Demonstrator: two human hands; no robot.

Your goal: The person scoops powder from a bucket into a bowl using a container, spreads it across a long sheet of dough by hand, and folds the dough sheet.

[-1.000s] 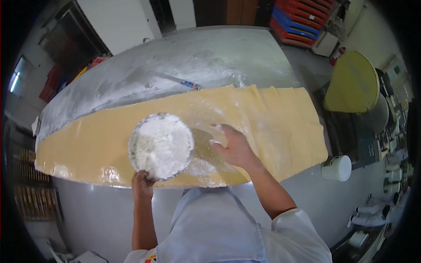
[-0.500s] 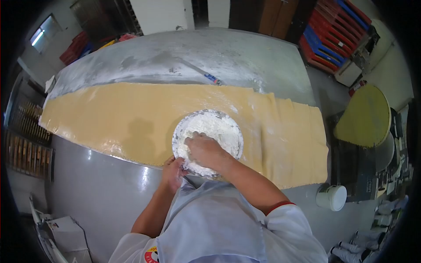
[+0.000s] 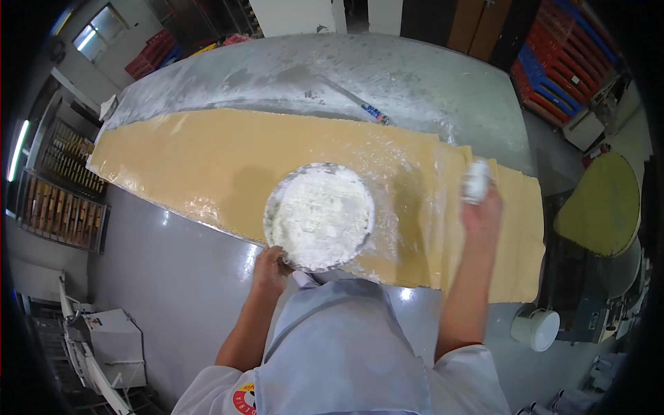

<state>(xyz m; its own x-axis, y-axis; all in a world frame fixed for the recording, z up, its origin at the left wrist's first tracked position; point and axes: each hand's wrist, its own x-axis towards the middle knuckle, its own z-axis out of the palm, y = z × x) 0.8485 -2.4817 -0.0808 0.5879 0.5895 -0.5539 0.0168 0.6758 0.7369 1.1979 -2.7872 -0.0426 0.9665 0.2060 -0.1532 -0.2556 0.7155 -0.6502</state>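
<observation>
A round bowl heaped with white flour is at the table's near edge, partly over the dough. My left hand grips its lower left rim. A long, wide sheet of yellowish dough spreads across the table, with folds or overlapping layers toward its right end and flour dusted right of the bowl. Over that right part is my right hand, arm stretched forward. It is smeared by motion, with white flour at its closed fingers.
Beyond the dough, a long thin tool with a patterned handle lies on the floury metal table. A white bucket stands below the near right edge. Red and blue crates are stacked at back right; a slatted rack stands left.
My right hand has left the flour in the bowl and swung right over the folded dough, carrying flour. My left hand stays at the bowl's rim. The camera view has shifted.
</observation>
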